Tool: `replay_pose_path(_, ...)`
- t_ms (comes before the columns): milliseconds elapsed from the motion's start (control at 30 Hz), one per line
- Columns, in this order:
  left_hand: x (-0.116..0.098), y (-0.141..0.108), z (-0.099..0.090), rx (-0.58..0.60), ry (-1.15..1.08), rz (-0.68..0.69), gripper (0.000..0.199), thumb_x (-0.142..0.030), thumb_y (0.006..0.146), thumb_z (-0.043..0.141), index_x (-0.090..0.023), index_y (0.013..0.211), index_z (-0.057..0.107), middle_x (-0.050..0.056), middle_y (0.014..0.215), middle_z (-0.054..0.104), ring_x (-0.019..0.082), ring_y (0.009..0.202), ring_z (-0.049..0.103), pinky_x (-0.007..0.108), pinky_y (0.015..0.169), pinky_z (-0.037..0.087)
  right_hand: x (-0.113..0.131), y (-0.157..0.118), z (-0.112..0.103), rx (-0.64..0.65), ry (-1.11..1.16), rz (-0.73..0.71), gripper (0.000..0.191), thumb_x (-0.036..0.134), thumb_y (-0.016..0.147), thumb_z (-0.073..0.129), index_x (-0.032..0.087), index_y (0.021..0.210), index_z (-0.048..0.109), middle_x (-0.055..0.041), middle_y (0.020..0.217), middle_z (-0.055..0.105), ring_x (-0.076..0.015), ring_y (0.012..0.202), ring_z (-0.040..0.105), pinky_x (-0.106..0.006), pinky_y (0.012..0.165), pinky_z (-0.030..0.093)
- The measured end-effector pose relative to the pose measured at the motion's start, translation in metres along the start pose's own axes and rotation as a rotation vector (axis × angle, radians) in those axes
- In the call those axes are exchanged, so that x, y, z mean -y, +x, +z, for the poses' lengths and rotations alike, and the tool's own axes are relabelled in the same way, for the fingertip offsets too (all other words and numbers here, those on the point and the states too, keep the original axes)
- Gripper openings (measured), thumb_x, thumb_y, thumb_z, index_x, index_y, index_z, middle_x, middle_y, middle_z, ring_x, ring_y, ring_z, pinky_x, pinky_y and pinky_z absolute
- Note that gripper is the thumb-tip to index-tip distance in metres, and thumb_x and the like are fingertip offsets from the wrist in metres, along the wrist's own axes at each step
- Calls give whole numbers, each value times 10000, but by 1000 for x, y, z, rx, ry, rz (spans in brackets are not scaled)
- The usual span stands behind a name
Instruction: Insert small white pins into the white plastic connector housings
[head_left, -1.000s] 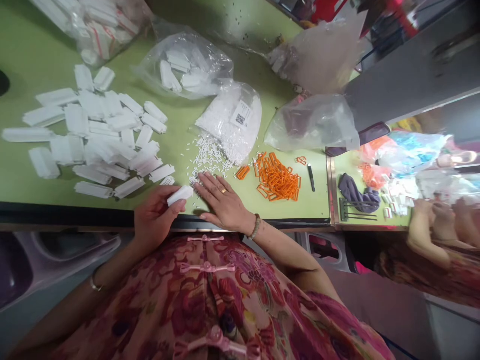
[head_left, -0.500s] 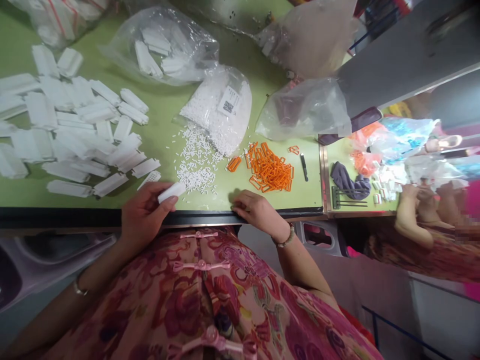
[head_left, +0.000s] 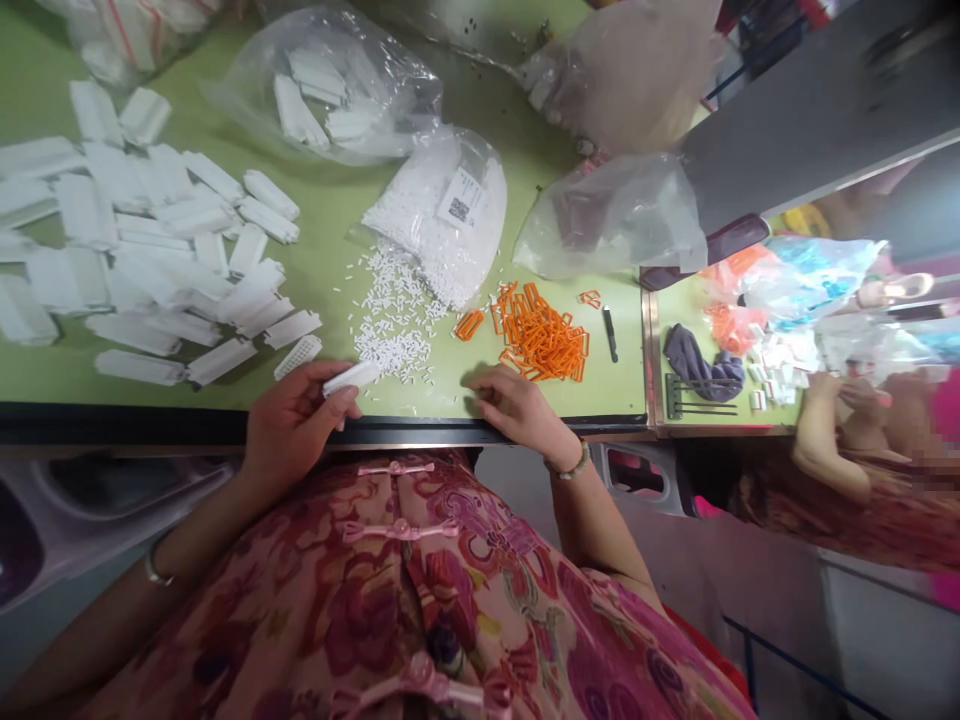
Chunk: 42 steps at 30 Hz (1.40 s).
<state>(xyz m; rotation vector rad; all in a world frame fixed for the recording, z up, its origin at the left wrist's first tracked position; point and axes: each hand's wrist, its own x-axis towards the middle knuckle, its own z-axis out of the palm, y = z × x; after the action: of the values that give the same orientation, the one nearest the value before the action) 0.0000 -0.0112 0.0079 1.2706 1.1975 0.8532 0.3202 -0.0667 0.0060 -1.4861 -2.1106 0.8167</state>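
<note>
My left hand [head_left: 296,412] holds a white plastic piece [head_left: 351,377] between thumb and fingers, over the table's front edge. My right hand [head_left: 517,405] is low over the green table [head_left: 450,393], its fingers bent and a little apart, with nothing seen in them. Small white pegs [head_left: 394,345] lie scattered between the hands, below a clear bag of white pegs [head_left: 442,215]. Beyond my right hand is a pile of orange frames [head_left: 544,338]. Many white plastic blocks [head_left: 150,240] are heaped at the left, one with holes [head_left: 298,356] just beyond my left hand.
Clear bags [head_left: 345,85] [head_left: 615,215] lie at the back. A black-handled knife [head_left: 610,335] is right of the orange frames. On the adjoining table are a grey cloth [head_left: 701,365] and a dark rack [head_left: 675,396]. Another person's arm [head_left: 821,440] is at the far right.
The white piece in my left hand has tilted and shifted slightly. My right hand's fingers have moved a little apart and the hand slightly away from the table edge.
</note>
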Motion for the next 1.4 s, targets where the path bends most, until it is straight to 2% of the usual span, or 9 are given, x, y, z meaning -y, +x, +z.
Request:
replay_pose_path(133,-1,2,0,19,1,-17,308,-427,862,774,-213,1079,731,-17,647,731,146,518,617,267,537,530,-3,-4,3,-1,-62,-33,216,307,1103,631,216,1279,716,-110,1098,742,-220,953,692,-364,865,604)
replay_pose_path(233,0,2,0,50,27,-34,337,-439,862,774,-198,1094,738,-17,657,734,147,534,642,266,562,551,-3,2,15,8,-157,-18,170,276,1113,587,226,1094,748,-108,1015,732,-237,942,687,-372,870,587)
replay_pose_path(333,1,1,-1,72,19,-35,346,-459,865,790,-188,1075,744,-1,684,752,154,563,674,272,598,577,1,12,25,-46,-114,-11,182,272,1105,593,222,988,723,-88,931,717,-221,858,675,-350,829,574)
replay_pose_path(467,4,-1,0,29,19,-13,334,-460,862,809,-191,1055,764,17,751,776,165,593,708,293,641,610,24,29,38,-185,99,-4,175,332,1094,635,226,986,724,-43,852,711,-180,757,648,-314,744,561)
replay_pose_path(600,10,0,3,-5,39,50,301,-442,850,820,-197,1024,798,20,794,776,155,562,701,294,627,604,52,48,52,-248,158,-30,193,351,1095,642,225,988,742,-44,855,725,-179,773,654,-326,754,572)
replay_pose_path(867,19,-2,2,-1,128,107,289,-467,875,792,-219,1018,829,40,909,784,172,623,718,296,615,607,69,59,58,-174,4,-69,196,298,1121,600,215,1001,730,-83,928,751,-212,887,707,-355,857,603)
replay_pose_path(1033,20,-4,1,-7,253,206,246,-453,901,777,-239,998,849,55,952,806,209,784,750,299,707,601,74,58,57,-168,-99,-67,228,286,1141,556,196,1016,724,-101,950,741,-220,900,709,-344,854,584)
replay_pose_path(1200,20,-5,1,11,276,219,244,-441,915,740,-238,999,846,50,945,823,216,819,762,310,760,607,76,57,59,-125,-142,-60,237,281,1143,549,200,1010,728,-117,972,734,-245,952,685,-380,900,573)
replay_pose_path(1400,19,-5,0,29,270,220,251,-466,915,738,-249,979,844,59,960,829,226,830,772,315,734,619,70,60,61,-116,17,8,184,284,1113,614,205,969,695,-82,937,712,-212,902,678,-352,862,583)
